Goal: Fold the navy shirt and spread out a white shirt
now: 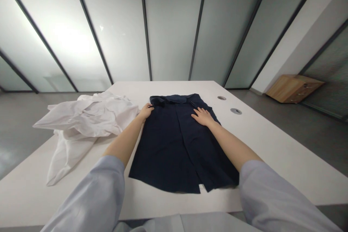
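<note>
A dark navy shirt lies spread on the white table in front of me, its collar end away from me and its hem toward me. The front opening runs down its middle and parts at the hem. At the shirt's upper left edge, my left hand pinches the cloth between thumb and fingers. My right hand rests flat on the upper right of the shirt, fingers spread. No sleeves show stretched out to the sides.
To the left, a heap of crumpled white clothing lies on the white table and partly hangs over its left edge. Two round cable holes are set in the tabletop at right. Beyond it, a wooden cabinet stands by the wall.
</note>
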Demonstrator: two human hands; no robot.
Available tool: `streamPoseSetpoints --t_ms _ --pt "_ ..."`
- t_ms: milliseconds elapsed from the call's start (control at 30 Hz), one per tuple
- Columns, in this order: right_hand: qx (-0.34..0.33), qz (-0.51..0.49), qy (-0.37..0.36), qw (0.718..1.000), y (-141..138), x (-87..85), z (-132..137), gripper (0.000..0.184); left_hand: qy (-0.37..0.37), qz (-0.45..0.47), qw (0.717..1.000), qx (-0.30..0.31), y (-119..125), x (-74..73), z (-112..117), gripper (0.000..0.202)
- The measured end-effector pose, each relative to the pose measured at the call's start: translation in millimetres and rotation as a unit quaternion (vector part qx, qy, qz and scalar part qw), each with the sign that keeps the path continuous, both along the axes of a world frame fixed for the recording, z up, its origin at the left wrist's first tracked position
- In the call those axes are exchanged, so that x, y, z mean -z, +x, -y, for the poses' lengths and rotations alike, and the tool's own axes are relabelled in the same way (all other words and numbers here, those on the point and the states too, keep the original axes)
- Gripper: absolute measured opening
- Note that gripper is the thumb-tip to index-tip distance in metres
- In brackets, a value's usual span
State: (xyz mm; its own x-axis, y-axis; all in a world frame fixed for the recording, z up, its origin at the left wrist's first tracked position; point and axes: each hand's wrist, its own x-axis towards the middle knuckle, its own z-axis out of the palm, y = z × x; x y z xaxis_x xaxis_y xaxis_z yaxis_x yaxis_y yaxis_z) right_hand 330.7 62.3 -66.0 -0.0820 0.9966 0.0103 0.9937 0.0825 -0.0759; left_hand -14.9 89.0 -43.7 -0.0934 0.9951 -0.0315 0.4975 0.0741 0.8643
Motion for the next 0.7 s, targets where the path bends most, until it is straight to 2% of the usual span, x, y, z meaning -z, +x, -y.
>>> streamPoseSetpoints --t_ms 67,133,200,267,367,433,500,600,700 --pt "0.002 0.001 0.0 1.0 0 -1.3 1 0.066 -0.024 0.132 0.991 0.005 1 -6.4 -1 0.045" --pt "0.003 0.002 -0.002 1.0 0 -2.4 1 0.066 -0.04 0.153 0.987 0.007 -2 -11.7 0 0.055" --pt "0.004 0.0 -0.005 1.0 -1 -2.6 0 0.066 -0.043 0.074 0.996 -0.014 -10 -15.0 3 0.062" --pt "0.005 -0.004 -0.005 1.0 -1 -2.0 0 0.066 -0.026 -0.042 0.997 -0.055 -20 -16.9 7 0.064" --pt "0.012 -0.006 -0.003 1.0 -4 -1.2 2 0.066 0.075 -0.238 0.963 -0.097 -26 -19.1 17 0.056" --pt "0.018 -0.002 0.001 1.0 -7 -2.1 5 0.065 0.161 -0.348 0.922 -0.063 -20 -19.7 25 0.046" --pt "0.014 0.008 0.036 0.999 -10 -4.8 10 0.062 0.203 -0.389 0.898 0.024 -7 -18.0 32 0.038" --pt "-0.048 0.017 0.116 0.992 -17 -10.1 17 0.054 0.182 -0.404 0.883 0.155 17 -9.4 39 0.038" --pt "-0.098 0.012 0.094 0.991 -24 -12.2 21 0.048 0.124 -0.411 0.881 0.201 32 3.4 41 0.053"
